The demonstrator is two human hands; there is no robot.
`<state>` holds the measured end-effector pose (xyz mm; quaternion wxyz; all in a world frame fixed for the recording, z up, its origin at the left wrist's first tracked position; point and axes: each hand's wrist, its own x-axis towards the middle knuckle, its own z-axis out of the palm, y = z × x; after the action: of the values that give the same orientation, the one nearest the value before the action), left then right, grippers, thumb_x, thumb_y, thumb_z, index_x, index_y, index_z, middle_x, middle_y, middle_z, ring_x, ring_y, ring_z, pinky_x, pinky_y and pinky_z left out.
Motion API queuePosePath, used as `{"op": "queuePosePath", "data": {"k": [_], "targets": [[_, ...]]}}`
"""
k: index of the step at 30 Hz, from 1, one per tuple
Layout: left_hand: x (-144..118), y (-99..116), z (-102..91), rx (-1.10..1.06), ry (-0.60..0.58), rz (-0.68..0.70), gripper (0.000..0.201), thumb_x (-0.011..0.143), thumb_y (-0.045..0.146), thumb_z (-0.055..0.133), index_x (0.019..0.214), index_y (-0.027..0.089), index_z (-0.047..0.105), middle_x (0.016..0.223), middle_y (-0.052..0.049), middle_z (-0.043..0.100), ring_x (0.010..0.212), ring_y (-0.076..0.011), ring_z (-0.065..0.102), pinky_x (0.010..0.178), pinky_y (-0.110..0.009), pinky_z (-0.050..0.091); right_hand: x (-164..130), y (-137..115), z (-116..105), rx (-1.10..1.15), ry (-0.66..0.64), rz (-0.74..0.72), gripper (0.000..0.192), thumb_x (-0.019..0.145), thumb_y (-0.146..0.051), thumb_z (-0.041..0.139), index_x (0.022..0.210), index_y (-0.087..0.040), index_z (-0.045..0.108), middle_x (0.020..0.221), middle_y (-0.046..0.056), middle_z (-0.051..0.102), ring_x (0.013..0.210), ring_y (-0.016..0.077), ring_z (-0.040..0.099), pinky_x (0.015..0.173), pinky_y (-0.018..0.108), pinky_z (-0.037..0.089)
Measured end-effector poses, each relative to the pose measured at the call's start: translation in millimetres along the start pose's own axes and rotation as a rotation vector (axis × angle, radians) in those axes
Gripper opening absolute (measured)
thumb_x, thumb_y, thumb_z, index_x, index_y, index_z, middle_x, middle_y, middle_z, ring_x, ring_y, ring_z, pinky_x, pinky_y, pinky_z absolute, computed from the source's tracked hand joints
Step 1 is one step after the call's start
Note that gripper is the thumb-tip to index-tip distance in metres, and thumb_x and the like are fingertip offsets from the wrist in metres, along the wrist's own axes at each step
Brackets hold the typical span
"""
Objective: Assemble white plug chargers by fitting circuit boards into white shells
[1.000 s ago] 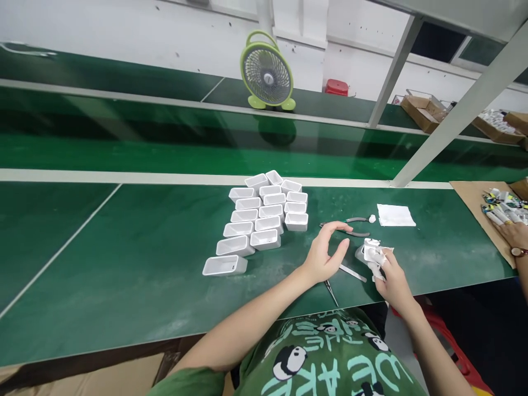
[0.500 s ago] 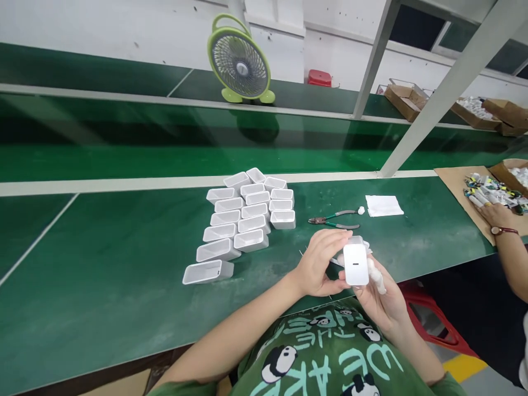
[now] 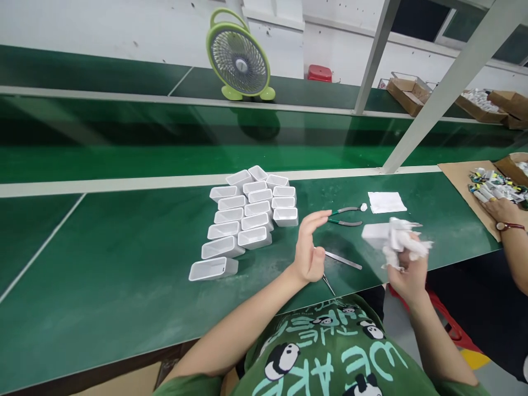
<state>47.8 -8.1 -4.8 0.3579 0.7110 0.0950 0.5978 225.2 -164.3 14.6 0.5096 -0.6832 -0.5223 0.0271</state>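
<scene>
In my right hand (image 3: 408, 275) are a white charger case (image 3: 375, 235) and a crumpled white cloth (image 3: 402, 239), both somewhat blurred. The cloth lies between my fingers and the case and hides part of each. My left hand (image 3: 309, 250) is raised above the bench, holding nothing, its thumb apart from the fingers. Just beyond its fingertips lie green-handled pliers (image 3: 348, 223), partly hidden by the hand. Metal tweezers (image 3: 343, 260) and a thin pointed tool (image 3: 329, 285) rest beside it. To the left stand several open white plastic cases (image 3: 254, 237) in rows.
A folded white cloth (image 3: 386, 202) and a small white lump (image 3: 363, 207) lie behind the pliers. At the right, a co-worker's hand (image 3: 501, 209) is at a pile of small parts (image 3: 495, 184) on cardboard. A green fan (image 3: 241, 63) stands on the shelf behind.
My left hand has let go of the charger case and opened. My right hand has carried the case and the crumpled cloth to the right, uncovering the tweezers.
</scene>
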Motion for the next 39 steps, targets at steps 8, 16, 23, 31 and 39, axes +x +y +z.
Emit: {"op": "queuePosePath", "data": {"k": [8,16,23,31,39], "targets": [[1,0,-0.6,0.009,-0.046,-0.004,0.039,0.101,0.043,0.039,0.134,0.022,0.046,0.13,-0.015,0.054,0.123,-0.0302,0.053,0.102,-0.051,0.045,-2,29,22,-0.204,-0.282,-0.202,0.042,0.079,-0.004,0.047,0.116,-0.02,0.058,0.113,0.014,0.059,0.099,0.0283,0.064,0.083,0.042,0.059],[6,19,4.7,-0.107,-0.39,-0.105,0.076,0.086,0.057,0.068,0.146,0.022,0.038,0.129,-0.016,0.057,0.105,-0.0273,0.064,0.079,-0.034,0.056,9,-30,6,-0.13,-0.333,-0.352,0.047,0.094,-0.015,0.051,0.139,-0.023,0.042,0.127,0.014,0.06,0.119,0.0264,0.06,0.099,0.043,0.054],[1,30,5.4,-0.314,-0.32,-0.113,0.065,0.091,0.062,0.059,0.14,0.024,0.041,0.118,-0.013,0.06,0.099,-0.0252,0.066,0.08,-0.034,0.058,16,-55,10,-0.003,-0.258,-0.429,0.052,0.092,-0.017,0.058,0.142,-0.025,0.043,0.12,0.011,0.067,0.114,0.0257,0.065,0.096,0.042,0.057],[-2,37,10.6,-0.479,-0.235,-0.126,0.063,0.092,0.064,0.054,0.138,0.025,0.037,0.121,-0.014,0.056,0.102,-0.0258,0.065,0.08,-0.038,0.059,1,-53,26,0.199,-0.034,-0.304,0.052,0.085,-0.017,0.073,0.13,-0.029,0.049,0.116,0.009,0.071,0.106,0.0277,0.071,0.088,0.043,0.061],[0,32,8.6,-0.43,-0.19,-0.036,0.05,0.092,0.05,0.064,0.133,0.028,0.043,0.116,-0.01,0.062,0.107,-0.0236,0.063,0.089,-0.039,0.056,-10,-43,30,0.099,0.072,-0.351,0.037,0.086,-0.012,0.067,0.116,-0.028,0.053,0.116,0.012,0.068,0.109,0.0286,0.07,0.087,0.048,0.061]]}}
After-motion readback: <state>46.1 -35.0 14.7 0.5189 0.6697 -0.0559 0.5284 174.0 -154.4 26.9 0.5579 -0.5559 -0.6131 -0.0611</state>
